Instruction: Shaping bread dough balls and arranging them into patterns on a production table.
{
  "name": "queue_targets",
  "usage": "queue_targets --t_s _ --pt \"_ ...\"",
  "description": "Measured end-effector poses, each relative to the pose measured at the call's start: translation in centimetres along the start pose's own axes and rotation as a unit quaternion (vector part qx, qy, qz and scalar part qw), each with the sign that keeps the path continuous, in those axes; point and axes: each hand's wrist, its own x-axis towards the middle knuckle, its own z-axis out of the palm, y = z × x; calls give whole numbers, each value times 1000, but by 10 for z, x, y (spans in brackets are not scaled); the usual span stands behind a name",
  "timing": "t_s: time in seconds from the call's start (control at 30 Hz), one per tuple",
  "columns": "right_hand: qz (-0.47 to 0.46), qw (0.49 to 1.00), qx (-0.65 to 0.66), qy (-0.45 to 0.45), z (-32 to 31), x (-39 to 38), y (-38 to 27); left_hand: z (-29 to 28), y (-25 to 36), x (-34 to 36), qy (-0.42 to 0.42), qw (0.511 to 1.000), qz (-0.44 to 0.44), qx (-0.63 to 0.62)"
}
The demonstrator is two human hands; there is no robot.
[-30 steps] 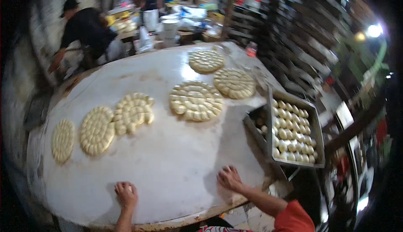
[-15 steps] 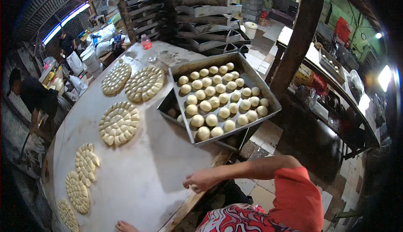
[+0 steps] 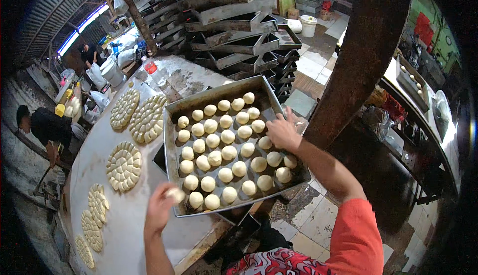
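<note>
A metal baking tray (image 3: pixel 172 170) holds several rows of round pale dough balls (image 3: pixel 227 136). My left hand (image 3: pixel 158 209) is just outside the tray's near left corner, its fingers closed on a dough ball (image 3: pixel 175 195), slightly blurred. Over the tray's right side reaches my right hand (image 3: pixel 285 131), fingers spread, close to the rim and the dough balls there. No ball shows in its grasp, though its palm side is hidden. Left of the tray, scored dough rounds (image 3: pixel 124 166) lie on the pale worktable (image 3: pixel 132 225).
Stacked metal trays (image 3: pixel 234 31) stand behind the table, near a plastic bottle with a red label (image 3: pixel 149 66). A thick wooden post (image 3: pixel 366 51) rises at the right, before another table (image 3: pixel 423 125). Two people (image 3: pixel 50 128) are at the far left.
My left hand has risen from the lower edge to the tray's corner with a dough ball. My right hand has moved from the table edge up over the tray. The view has shifted.
</note>
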Motion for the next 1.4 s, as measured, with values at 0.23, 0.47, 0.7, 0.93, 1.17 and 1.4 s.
queue_targets --t_s 0.23,0.47,0.7,0.93,1.17,1.4 --pt "37 899 403 166 -41 -179 -37 216 3 237 -146 884 321 305" --pt "-32 782 619 -68 -74 -237 -95 201 -16 240 -15 880 325 345" --pt "-327 592 628 -384 -9 -167 -277 -60 -87 -26 287 897 169 289" --pt "-443 829 335 -59 62 -141 -497 -259 -279 -336 518 666 -264 467" --pt "-255 918 267 149 107 30 -781 -385 -303 -340 463 684 -340 451" --pt "94 944 316 5 82 180 -916 -426 -318 -321 485 652 -321 488"
